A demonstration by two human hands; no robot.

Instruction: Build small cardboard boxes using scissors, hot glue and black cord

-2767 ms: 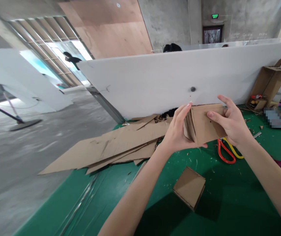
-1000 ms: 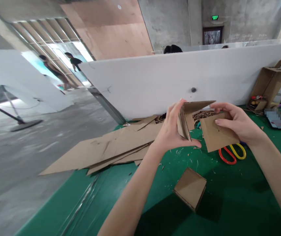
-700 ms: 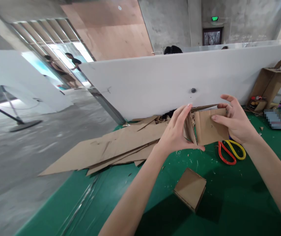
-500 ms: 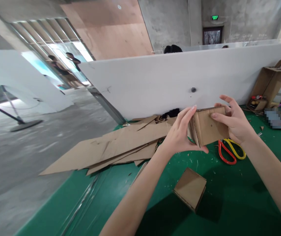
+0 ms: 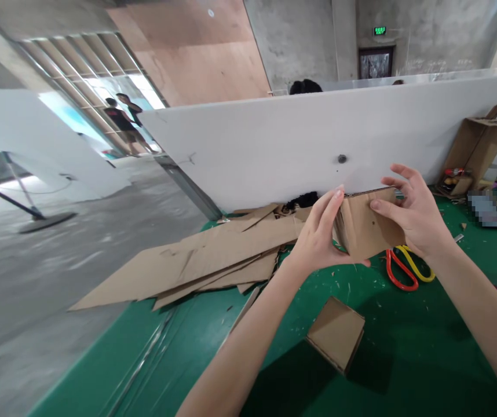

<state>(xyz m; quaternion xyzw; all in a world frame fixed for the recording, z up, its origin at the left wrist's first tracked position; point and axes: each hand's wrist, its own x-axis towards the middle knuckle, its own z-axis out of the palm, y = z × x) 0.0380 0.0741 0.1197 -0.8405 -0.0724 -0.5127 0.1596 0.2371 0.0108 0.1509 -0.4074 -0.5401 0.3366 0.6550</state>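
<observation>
Between my two hands, above the green tabletop, is a folded cardboard piece (image 5: 368,223) with a small dark hole in its face. My left hand (image 5: 320,234) grips its left end, fingers along the top corner and thumb underneath. The thumb of my right hand (image 5: 413,211) presses on the front face, with some fingers behind the piece and others raised. Scissors (image 5: 400,278) with one red and one yellow handle lie just below my right hand. Nearer to me, a small cardboard block (image 5: 336,333) rests on the table.
Flat cardboard sheets (image 5: 214,255) are piled at the left, some overhanging the table edge. A white partition (image 5: 266,150) stands behind. At the right are a tall cardboard structure (image 5: 474,145) and a phone-like object (image 5: 487,209). Two people (image 5: 124,119) stand far left.
The cardboard piece has turned slightly, and its left edge shows less openly. Both hands keep their hold with small shifts. In the background, one person has moved closer to the other.
</observation>
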